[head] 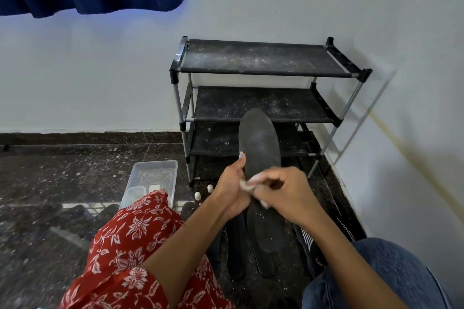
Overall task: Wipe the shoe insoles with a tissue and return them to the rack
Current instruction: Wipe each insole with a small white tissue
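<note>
Dark grey foam, the held insole (259, 142) stands nearly upright in front of the shoe rack (266, 75), its long axis running up and away from the person, rounded toe end pointing up toward the rack's middle shelf and its lower end hidden behind the hands. The left hand (232, 189) grips its left edge, thumb laid up along the rim. The right hand (288, 195) has its fingers curled, pinching a crumpled white tissue (247, 184) against the insole's lower part. Two more insoles (263, 236) lie flat on the speckled floor (50, 183) below the hands, lengthwise toward the rack. A clear plastic tub (153, 178) sits to the left
</note>
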Tool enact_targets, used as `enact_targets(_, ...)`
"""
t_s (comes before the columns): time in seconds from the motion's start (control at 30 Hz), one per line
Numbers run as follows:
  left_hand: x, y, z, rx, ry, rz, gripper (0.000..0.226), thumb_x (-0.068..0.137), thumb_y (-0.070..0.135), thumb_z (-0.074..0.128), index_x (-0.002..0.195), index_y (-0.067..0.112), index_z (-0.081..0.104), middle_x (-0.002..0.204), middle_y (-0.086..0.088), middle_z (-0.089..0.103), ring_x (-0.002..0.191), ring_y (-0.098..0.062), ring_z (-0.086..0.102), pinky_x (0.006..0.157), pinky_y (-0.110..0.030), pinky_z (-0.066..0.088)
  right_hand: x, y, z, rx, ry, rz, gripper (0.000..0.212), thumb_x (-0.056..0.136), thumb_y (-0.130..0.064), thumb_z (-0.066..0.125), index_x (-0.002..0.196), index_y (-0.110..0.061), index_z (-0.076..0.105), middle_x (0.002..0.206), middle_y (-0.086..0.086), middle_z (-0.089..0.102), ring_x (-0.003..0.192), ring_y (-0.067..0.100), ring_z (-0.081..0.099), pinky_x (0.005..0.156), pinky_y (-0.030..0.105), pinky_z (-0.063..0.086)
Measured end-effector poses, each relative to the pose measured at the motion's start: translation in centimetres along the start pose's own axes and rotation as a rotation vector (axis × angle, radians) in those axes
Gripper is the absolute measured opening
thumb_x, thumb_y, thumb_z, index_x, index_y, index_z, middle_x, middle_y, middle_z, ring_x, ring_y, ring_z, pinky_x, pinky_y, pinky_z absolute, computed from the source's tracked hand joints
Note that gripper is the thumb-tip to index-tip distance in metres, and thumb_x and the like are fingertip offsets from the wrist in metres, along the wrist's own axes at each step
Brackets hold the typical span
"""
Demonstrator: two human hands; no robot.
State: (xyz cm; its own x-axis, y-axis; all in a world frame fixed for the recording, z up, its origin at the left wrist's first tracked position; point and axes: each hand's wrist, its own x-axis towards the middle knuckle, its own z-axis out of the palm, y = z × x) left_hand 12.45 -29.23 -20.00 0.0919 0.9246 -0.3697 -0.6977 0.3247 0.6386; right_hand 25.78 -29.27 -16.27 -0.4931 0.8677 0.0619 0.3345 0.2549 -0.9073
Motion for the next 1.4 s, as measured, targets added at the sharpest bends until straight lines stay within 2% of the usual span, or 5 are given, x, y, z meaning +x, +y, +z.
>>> enact_targets(0.13,0.0,-0.2,0.2,0.055,0.007,-0.015,0.051,0.101,0.042,0.028,0.118,0.006,0.06,0.116,-0.014,0.066,0.104,-0.023,0.064,0.091,-0.035,0.049,1.0,1.0,-0.1,-0.43,0.382,-0.241,0.021,0.073,0.0,0.067,0.091,-0.009,0.074,0.082,-0.002,0.066,0.076,0.009,0.062,0.07,0.019,0.048)
enact_targets(0.33,-0.1,0.0,0.2,0.03,0.022,-0.019,0.048,0.101,0.042,0.03,0.114,0.008,0.061,0.109,-0.01,0.07,0.101,-0.021,0.065,0.087,-0.031,0.051,0.3,0.4,1.0,-0.409,-0.049,-0.225,0.012,0.076,-0.012,0.064,0.078,-0.017,0.075,0.078,-0.006,0.064,0.072,0.006,0.06,0.067,0.028,0.052)
enact_targets(0.7,-0.2,-0.2,0.2,0.021,0.047,-0.061,0.052,0.1,0.045,0.031,0.118,0.006,0.06,0.112,-0.012,0.068,0.104,-0.023,0.064,0.091,-0.032,0.049,0.3,-0.2,0.5,-0.281,-0.171,-0.093,0.015,0.075,-0.01,0.067,0.077,-0.023,0.075,0.075,-0.007,0.065,0.063,0.004,0.06,0.061,0.025,0.052)
enact_targets(0.9,0.3,-0.6,0.2,0.136,0.053,0.103,0.036,0.104,0.022,0.03,0.122,0.006,0.056,0.113,-0.015,0.066,0.099,-0.025,0.065,0.084,-0.037,0.055,1.4,1.4,-2.4,-0.183,0.395,-0.148,0.016,0.079,-0.007,0.068,0.088,-0.018,0.074,0.081,-0.011,0.067,0.07,0.001,0.062,0.066,0.01,0.045)
enact_targets(1.4,0.0,-1.6,0.8,0.217,-0.025,0.256,0.026,0.098,-0.002,0.036,0.11,0.003,0.059,0.098,-0.011,0.068,0.089,-0.018,0.067,0.087,-0.035,0.054,3.7,2.9,-2.6,-0.681,0.556,-0.347,0.016,0.078,0.004,0.064,0.093,0.0,0.069,0.088,0.012,0.064,0.08,0.029,0.058,0.066,0.032,0.049)
